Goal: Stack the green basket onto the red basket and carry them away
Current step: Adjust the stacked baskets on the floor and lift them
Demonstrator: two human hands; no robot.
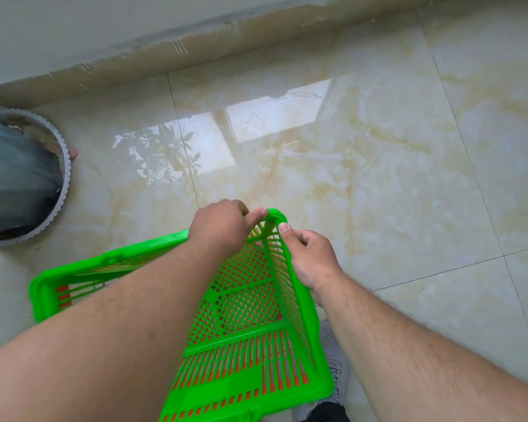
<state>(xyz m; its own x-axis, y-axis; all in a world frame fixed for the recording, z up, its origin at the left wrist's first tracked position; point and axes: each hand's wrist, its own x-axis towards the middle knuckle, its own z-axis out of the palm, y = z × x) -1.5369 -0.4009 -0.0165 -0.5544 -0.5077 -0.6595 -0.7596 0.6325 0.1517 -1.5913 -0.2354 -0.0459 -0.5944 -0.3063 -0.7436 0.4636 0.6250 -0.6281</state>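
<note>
Both hands [220, 226] [310, 257] grip green basket [256, 354] over red basket [63, 296].

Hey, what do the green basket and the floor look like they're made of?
The bright green lattice basket looks like moulded plastic: uniform glossy colour, thin slotted walls. Red shows through its holes, apparently the red basket beneath. The cream marbled floor looks like polished ceramic or stone tile: grout lines, mirror-like window reflections.
</note>
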